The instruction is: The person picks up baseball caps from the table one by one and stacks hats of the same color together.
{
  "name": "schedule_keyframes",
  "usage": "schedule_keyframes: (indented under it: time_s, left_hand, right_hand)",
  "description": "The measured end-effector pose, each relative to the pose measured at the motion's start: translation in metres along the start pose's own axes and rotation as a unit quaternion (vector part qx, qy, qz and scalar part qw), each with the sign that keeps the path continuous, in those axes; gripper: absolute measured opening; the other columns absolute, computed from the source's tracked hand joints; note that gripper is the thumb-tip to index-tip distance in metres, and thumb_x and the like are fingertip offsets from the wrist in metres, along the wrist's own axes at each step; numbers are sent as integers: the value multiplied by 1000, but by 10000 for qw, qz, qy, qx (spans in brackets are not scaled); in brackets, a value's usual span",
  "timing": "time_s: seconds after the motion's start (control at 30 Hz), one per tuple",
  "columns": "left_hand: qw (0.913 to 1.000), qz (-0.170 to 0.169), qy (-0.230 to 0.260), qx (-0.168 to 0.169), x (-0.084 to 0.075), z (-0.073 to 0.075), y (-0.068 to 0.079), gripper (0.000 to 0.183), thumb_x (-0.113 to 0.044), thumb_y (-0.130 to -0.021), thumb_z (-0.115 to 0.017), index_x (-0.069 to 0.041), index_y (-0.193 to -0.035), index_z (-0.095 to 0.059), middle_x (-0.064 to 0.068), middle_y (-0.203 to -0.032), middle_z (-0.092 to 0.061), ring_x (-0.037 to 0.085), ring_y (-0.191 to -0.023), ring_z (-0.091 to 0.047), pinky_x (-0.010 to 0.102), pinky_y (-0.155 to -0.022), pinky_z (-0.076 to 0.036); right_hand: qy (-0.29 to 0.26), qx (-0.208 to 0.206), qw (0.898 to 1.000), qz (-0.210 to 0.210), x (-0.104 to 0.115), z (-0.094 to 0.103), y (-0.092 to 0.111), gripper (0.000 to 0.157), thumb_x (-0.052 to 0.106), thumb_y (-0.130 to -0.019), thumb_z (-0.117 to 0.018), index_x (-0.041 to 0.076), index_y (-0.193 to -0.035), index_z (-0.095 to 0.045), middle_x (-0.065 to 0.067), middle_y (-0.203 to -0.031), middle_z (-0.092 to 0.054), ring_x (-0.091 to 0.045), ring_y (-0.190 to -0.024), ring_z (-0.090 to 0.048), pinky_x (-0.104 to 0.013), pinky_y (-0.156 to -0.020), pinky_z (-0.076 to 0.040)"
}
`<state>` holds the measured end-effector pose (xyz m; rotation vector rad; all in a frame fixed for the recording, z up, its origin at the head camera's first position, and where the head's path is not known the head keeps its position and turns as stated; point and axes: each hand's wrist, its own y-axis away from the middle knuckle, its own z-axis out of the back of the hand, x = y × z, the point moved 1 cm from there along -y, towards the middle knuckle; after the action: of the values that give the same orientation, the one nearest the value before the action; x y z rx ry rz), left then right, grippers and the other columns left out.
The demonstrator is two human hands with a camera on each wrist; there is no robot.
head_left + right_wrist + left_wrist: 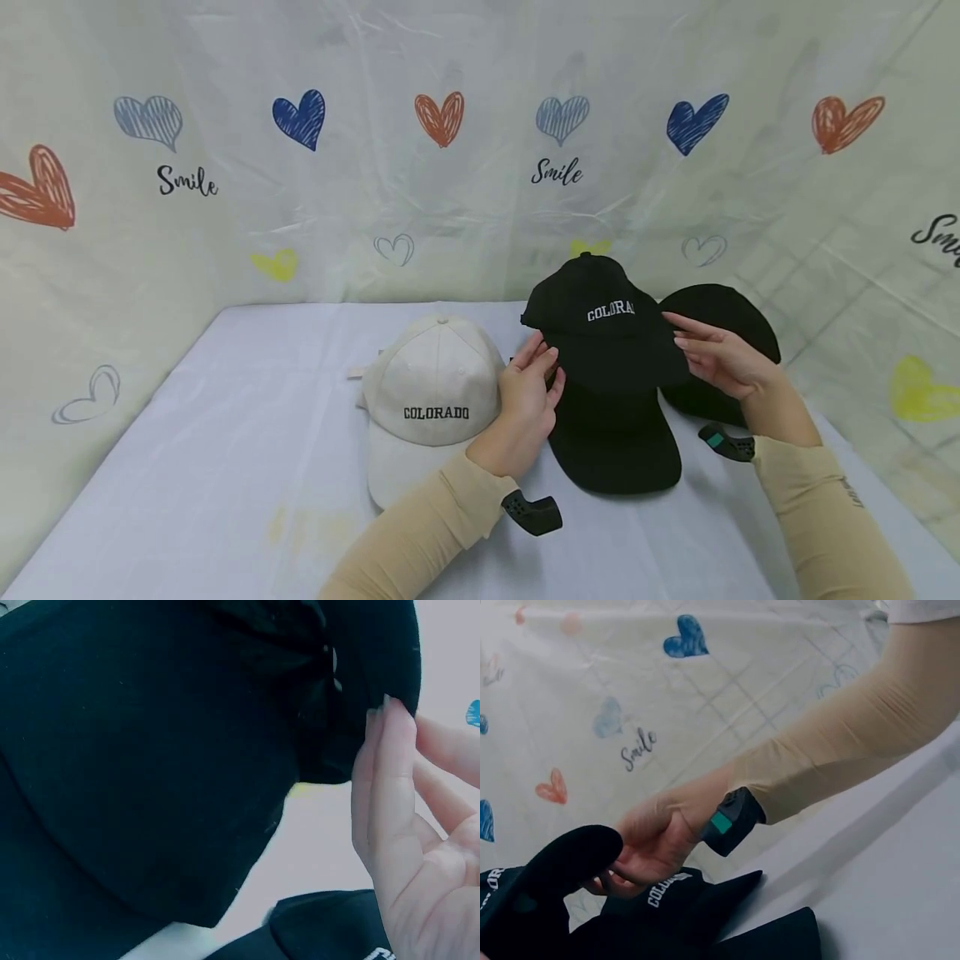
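A black baseball cap [600,292] with white lettering is held up between both hands. My left hand [525,396] grips it at the left edge of its brim. On the opposite side, my right hand [716,360] pinches the brim; in the right wrist view the fingers of that right hand [401,817] meet at the brim's edge. Below the held cap lies another black cap, its brim [618,454] towards me and its crown mostly hidden. Close beside my left hand sits an off-white cap [438,375] reading COLORADO.
Behind my right hand, a further black cap [723,317] lies at the table's back right. White cloth covers the table [225,433]. A light curtain [480,50] printed with hearts and the word Smile hangs behind and along the sides.
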<state>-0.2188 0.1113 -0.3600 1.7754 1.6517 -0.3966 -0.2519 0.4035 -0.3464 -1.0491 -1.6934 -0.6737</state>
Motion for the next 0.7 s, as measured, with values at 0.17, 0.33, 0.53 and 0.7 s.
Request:
schedule_keyframes:
  time_s: [0.17, 0.33, 0.53, 0.7]
  left_hand:
    - [9996, 9, 177, -206, 1, -1, -1, 43, 4, -96, -65, -2, -138, -63, 11, -128, -56, 22, -103, -57, 36, -94, -51]
    - [9992, -16, 182, -351, 3, 1, 0, 41, 4, -97, -66, -2, -137, -63, 11, -126, -56, 23, -103, -56, 37, -97, -51]
    - [9990, 33, 182, -419, 8, 4, 2, 42, 5, -96, -66, 0, -138, -62, 12, -125, -54, 23, -102, -56, 37, -98, -52]
    - [9989, 70, 88, -450, 14, 8, 4, 43, 5, -96, -65, 0, -138, -61, 13, -126, -54, 24, -102, -57, 38, -98, -52]
  right_hand:
    - [-234, -104, 9997, -50, -3, -3, -5, 51, -7, -108, -34, 18, -130, -72, -3, -120, -72, -15, -104, -71, -26, -87, -57]
    - [-339, -61, 9993, -122, -7, -4, -7, 51, -7, -109, -32, 16, -130, -72, -4, -120, -72, -15, -103, -71, -26, -87, -56]
    - [-295, -168, 9990, -286, -12, -2, -3, 50, -5, -109, -32, 16, -129, -73, -4, -112, -74, -13, -96, -72, -24, -81, -57]
    - [-452, -33, 9985, -314, -14, 0, 1, 50, -5, -110, -30, 14, -131, -72, -5, -118, -73, -14, -101, -72, -26, -85, -57]
